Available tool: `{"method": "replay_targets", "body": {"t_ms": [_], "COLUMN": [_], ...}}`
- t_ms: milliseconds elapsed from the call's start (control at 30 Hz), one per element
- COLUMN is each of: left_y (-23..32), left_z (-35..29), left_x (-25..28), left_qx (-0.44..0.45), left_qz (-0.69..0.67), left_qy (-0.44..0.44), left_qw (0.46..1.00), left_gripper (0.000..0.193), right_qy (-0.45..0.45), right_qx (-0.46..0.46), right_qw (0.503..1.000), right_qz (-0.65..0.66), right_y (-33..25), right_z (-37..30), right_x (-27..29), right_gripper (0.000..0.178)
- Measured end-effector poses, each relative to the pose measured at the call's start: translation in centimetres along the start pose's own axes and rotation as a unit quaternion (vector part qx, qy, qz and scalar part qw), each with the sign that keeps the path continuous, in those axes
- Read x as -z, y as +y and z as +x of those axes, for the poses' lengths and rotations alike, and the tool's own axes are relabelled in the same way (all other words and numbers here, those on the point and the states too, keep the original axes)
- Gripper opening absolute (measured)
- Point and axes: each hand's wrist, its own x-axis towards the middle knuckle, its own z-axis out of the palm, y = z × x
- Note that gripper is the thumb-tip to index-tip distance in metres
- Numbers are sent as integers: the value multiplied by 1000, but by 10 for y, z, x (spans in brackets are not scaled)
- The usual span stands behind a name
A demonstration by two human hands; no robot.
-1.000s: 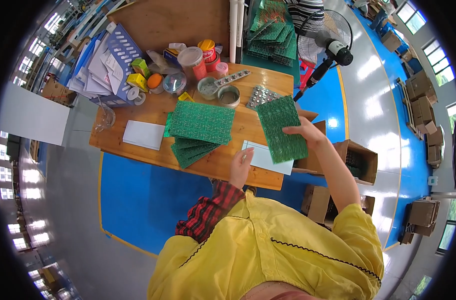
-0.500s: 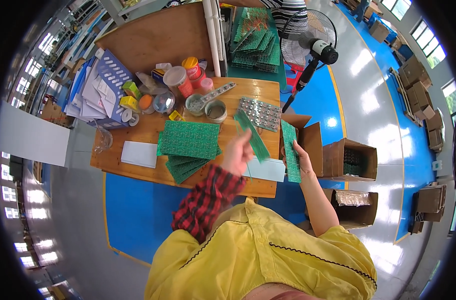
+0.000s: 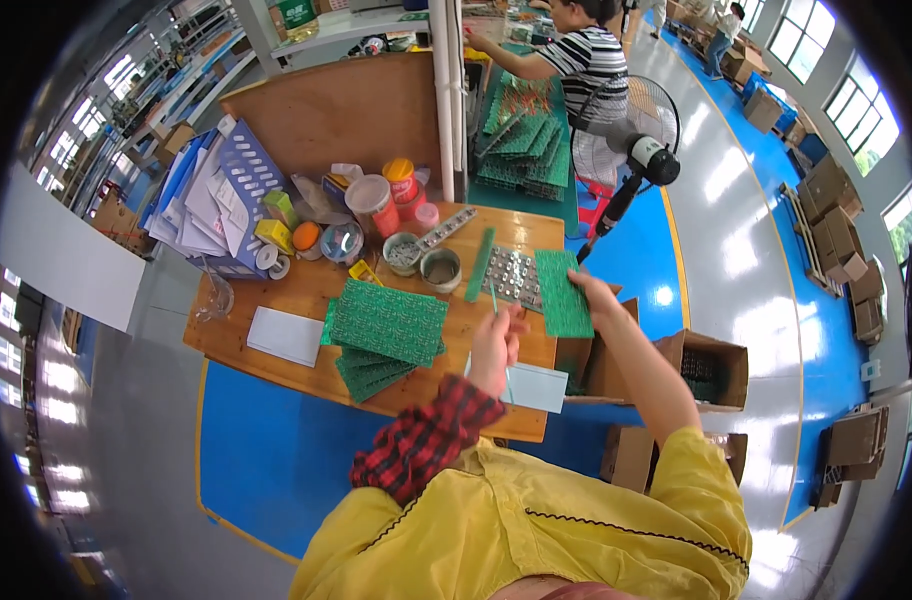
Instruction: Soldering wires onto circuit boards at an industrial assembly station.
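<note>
Stands at a wooden table (image 3: 221, 325). Has a fanned stack of green circuit boards (image 3: 389, 322) near its front middle. Grips a narrower green board (image 3: 564, 305) by one side in the right hand (image 3: 598, 297), over the table's right edge. Has just left of that a plate (image 3: 511, 275) dotted with silvery parts, then, blurred, a narrow green strip (image 3: 480, 265); cannot tell whether touching the wood. Pinches a thin green sliver (image 3: 494, 296) in the left hand (image 3: 498, 350), fingers half-curled.

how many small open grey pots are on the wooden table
2. The left pot is at the near end of the silvery strip; the right pot stands just beside it. Others may be hidden behind the jars.
</note>
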Motion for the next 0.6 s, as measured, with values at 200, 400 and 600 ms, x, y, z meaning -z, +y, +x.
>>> {"method": "replay_targets", "body": {"t_ms": [200,400,600], "left_y": [-69,-93,-82], "left_z": [-15,-20,-20], "left_x": [49,106,129], "left_qx": [-32,-86,-331], "left_qz": [169,428,599], "left_qy": [22,-18,-14], "left_qw": [985,899,729], "left_gripper": [28,24,18], "right_qy": [-128,105,56], "right_qx": [208,393,339], "right_qw": [970,679,506], "right_qz": [6,-611,-791], "right_y": [-162,-83,48], "right_z": [76,120,58], "right_x": [-73,-30,-29], "right_gripper": [48,36,84]}}
